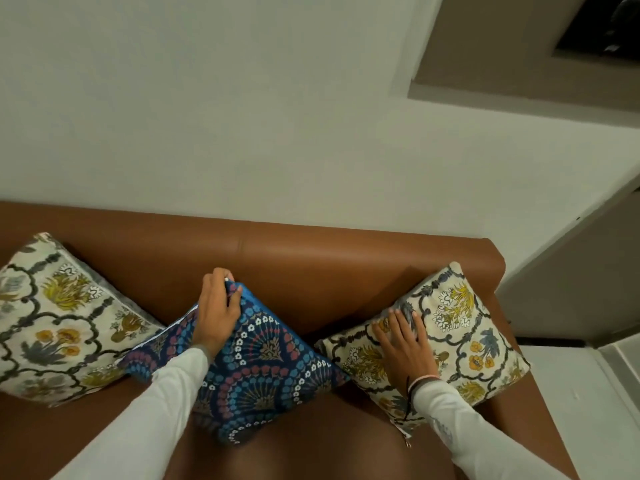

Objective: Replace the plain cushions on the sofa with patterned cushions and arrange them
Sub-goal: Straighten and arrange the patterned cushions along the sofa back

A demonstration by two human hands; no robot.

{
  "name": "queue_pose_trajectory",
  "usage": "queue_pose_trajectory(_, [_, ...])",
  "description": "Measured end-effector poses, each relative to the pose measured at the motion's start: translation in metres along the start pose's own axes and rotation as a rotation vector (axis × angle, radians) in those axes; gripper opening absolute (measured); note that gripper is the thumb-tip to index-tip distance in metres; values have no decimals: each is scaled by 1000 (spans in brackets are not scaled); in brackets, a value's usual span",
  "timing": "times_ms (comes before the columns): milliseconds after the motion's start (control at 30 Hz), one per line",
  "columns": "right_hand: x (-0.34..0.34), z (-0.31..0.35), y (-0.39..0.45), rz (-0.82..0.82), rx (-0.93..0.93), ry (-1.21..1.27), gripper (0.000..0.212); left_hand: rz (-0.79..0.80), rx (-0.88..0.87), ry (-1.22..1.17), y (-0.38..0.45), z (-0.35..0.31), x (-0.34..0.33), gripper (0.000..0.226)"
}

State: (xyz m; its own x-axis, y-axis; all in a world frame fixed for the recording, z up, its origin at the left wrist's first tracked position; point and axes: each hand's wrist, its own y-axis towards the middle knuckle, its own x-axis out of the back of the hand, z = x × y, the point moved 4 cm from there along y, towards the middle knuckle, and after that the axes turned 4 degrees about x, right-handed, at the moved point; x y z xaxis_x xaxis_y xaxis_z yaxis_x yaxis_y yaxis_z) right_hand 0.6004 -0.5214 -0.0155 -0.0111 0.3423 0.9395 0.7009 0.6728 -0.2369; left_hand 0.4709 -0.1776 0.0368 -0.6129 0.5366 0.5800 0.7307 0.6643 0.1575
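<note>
Three patterned cushions stand on their corners against the back of a brown leather sofa (311,258). A blue cushion with red and white fan patterns (266,368) sits in the middle. My left hand (216,313) pinches its top corner. A cream floral cushion (460,334) leans at the right, and my right hand (403,348) lies flat on its left face with fingers spread. Another cream floral cushion (59,320) rests at the left, partly overlapped by the blue one. No plain cushion is in view.
A white wall (242,116) rises behind the sofa. The sofa's right arm (498,271) ends near a grey door or panel (571,278) and a pale floor (581,393). A recessed dark opening (595,26) shows at the top right.
</note>
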Motion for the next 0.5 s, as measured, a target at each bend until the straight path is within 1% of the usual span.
queue_pose_trajectory(167, [7, 7, -8, -38, -30, 12, 72, -95, 17, 3, 13, -13, -10, 14])
queue_pose_trajectory(267, [4, 3, -6, 23, -36, -20, 71, -99, -1, -18, 13, -15, -6, 14])
queue_pose_trajectory(333, [7, 5, -1, 27, -62, -25, 70, -108, -10, -41, 13, -16, 3, 15])
queue_pose_trajectory(500, [8, 17, 7, 69, -101, -43, 68, -209, -3, -112, 12, -15, 22, 18])
